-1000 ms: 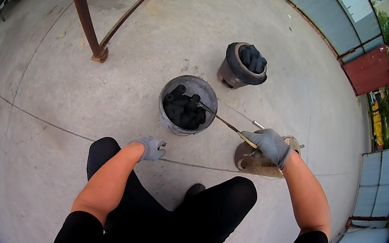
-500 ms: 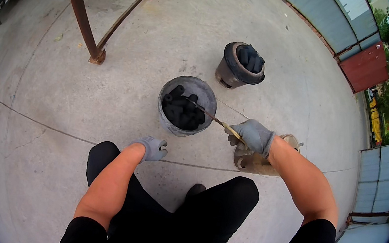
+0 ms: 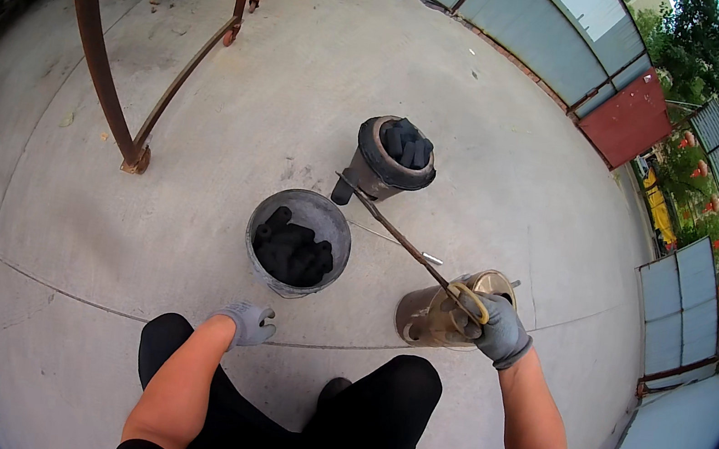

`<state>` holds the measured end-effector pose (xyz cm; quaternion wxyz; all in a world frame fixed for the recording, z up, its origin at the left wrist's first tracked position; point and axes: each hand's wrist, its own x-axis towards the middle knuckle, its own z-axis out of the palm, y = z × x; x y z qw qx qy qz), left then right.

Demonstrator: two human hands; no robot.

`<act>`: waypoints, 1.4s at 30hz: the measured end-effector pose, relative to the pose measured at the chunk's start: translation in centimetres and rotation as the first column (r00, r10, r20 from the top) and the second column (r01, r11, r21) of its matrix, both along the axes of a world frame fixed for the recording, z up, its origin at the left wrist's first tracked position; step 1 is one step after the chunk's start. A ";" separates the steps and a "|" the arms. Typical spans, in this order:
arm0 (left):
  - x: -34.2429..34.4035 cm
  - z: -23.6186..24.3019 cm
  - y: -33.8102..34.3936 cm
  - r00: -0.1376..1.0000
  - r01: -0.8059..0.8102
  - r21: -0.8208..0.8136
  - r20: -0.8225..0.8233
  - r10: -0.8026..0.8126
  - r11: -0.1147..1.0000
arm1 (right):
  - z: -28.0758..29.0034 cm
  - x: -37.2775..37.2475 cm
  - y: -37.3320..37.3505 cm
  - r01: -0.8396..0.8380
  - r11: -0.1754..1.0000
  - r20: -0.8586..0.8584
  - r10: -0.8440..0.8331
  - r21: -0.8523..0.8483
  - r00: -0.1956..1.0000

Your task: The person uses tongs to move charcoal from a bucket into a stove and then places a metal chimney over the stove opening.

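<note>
Just outside bucket rim (image 3: pixel 307 193), charcoal (image 3: pixel 343 188) over broad concrete (image 3: pixel 146 240).

The black cylindrical charcoal pieces (image 3: pixel 291 252) are looking matt; the long brown metal tongs (image 3: pixel 411 248) are showing dull roughness. The grey round bucket (image 3: pixel 311 210), perhaps plastic, is appearing dusty, while the brass-coloured cylindrical metal can (image 3: pixel 422 316) is gleaming.
</note>
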<state>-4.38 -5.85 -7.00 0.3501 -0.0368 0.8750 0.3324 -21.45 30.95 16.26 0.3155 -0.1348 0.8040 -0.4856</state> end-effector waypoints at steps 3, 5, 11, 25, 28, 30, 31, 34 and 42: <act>0.2 -0.7 -0.1 1.000 -0.001 -0.004 0.026 0.001 1.000 | 1.8 -3.0 -2.9 0.200 0.980 0.223 -0.193 -0.010 0.956; 0.3 -1.0 0.0 1.000 -0.007 -0.002 0.025 0.007 1.000 | 3.8 -3.5 -6.4 0.350 0.915 -0.209 -0.309 0.200 0.928; 0.2 0.7 0.4 0.999 -0.020 -0.017 0.028 0.020 1.000 | 1.8 -11.7 -6.7 0.333 0.566 -0.614 0.427 0.754 0.664; 1.5 1.0 0.0 0.993 -0.112 -0.004 0.029 0.112 0.994 | 1.1 -15.1 -8.5 0.298 0.343 -0.451 0.579 0.891 0.680; 1.3 1.2 0.0 0.995 -0.097 -0.009 0.036 0.098 0.995 | 1.6 -14.6 -8.3 0.340 0.373 -0.502 0.577 0.863 0.644; 1.0 1.4 0.0 0.995 -0.077 -0.026 0.061 0.078 0.997 | 2.1 -13.8 -9.3 0.335 0.372 -0.498 0.580 0.866 0.644; 0.9 1.4 0.0 0.995 -0.058 -0.036 0.085 0.061 0.998 | 2.2 -13.6 -9.6 0.330 0.367 -0.492 0.588 0.870 0.643; 0.4 0.8 0.3 0.996 -0.037 -0.044 0.083 0.041 0.998 | 1.1 -14.5 -9.1 0.316 0.380 -0.490 0.572 0.869 0.658; 0.4 1.9 0.3 0.995 -0.039 -0.038 0.087 0.042 0.999 | 4.7 -12.5 -6.2 0.357 0.437 -0.549 0.479 0.826 0.684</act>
